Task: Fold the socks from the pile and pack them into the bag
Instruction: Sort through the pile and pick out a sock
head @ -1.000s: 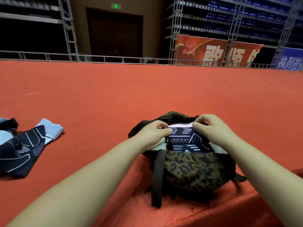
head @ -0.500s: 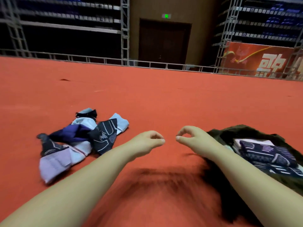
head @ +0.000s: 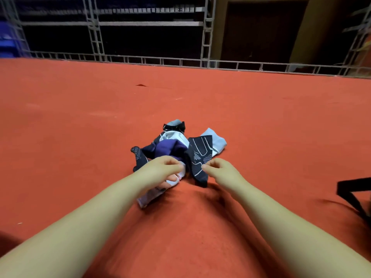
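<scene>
Reaching into the sock pile [head: 176, 149] with both hands. Left hand [head: 160, 171] rests curled on the pale sock [head: 154, 192]; pinch or not, can't tell. Right hand [head: 218, 169] has fingertips closed just beside the black patterned sock [head: 198, 155], clamped on nothing. Socks: light, limp, no slip; take by the cuff. Versus half a second ago: hands empty mid-air then, bag in view; now only the bag strap [head: 349, 189] shows, well right of my right grip.
</scene>
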`<state>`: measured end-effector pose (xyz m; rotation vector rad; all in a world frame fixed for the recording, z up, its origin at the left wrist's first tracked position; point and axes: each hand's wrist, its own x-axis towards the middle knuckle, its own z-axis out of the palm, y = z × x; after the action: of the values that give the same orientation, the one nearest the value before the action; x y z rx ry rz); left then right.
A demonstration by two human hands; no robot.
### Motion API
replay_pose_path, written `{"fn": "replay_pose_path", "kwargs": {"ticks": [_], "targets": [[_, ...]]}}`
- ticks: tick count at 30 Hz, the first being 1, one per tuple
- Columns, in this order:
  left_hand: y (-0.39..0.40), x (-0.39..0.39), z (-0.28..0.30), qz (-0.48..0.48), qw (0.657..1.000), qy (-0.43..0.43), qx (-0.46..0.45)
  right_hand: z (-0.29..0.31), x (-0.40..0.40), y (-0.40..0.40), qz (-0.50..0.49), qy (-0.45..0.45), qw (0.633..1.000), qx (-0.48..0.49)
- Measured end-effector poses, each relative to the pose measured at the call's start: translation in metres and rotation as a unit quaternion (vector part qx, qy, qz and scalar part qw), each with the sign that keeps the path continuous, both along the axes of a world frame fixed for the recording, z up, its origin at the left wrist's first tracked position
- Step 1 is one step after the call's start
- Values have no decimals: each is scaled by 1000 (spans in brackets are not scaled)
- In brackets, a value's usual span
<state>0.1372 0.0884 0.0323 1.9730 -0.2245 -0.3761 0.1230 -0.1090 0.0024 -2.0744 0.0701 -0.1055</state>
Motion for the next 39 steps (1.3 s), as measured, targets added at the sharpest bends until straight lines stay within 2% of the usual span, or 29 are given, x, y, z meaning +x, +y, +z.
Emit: {"fn": "replay_pose_path", "kwargs": {"ticks": [2,5,9,14,16,21,26,28,30,32,36,37,39], "targets": [[-7,5,-8,27,999,-4,-27,-7,6,6,-12,-6,1000,26],[-25,15,-20,13,998,-17,-56,-15,4,2,-24,0,999,34],[-50,25,-24,17,995,-85,40,-24,-11,-19,-44,31,998,25],[-66,27,-20,58,984,-149,74,-27,-34,-46,-67,57,995,49],[-69,22,-16,59,987,-149,35,-28,-40,-50,-58,41,996,61],[-89,-8,14,18,986,-53,-154,-13,-58,-44,-41,-88,991,95],[-95,-25,52,-13,977,-28,-213,12,-70,-49,-59,-177,980,64],[-93,-25,59,-18,982,-63,-175,24,-73,-54,-78,-206,973,71],[-91,-19,60,-21,986,-154,-65,39,-76,-58,-78,-235,961,121],[-91,-11,54,-25,982,-186,-7,56,-77,-65,-58,-235,954,178],[-105,-2,40,-112,987,-33,-113,77,-62,-81,-54,-193,966,164],[-111,2,41,-109,983,-18,-144,82,-56,-86,-65,-186,969,149],[-124,12,51,-79,976,-42,-200,98,-45,-95,-86,-188,970,130]]}}
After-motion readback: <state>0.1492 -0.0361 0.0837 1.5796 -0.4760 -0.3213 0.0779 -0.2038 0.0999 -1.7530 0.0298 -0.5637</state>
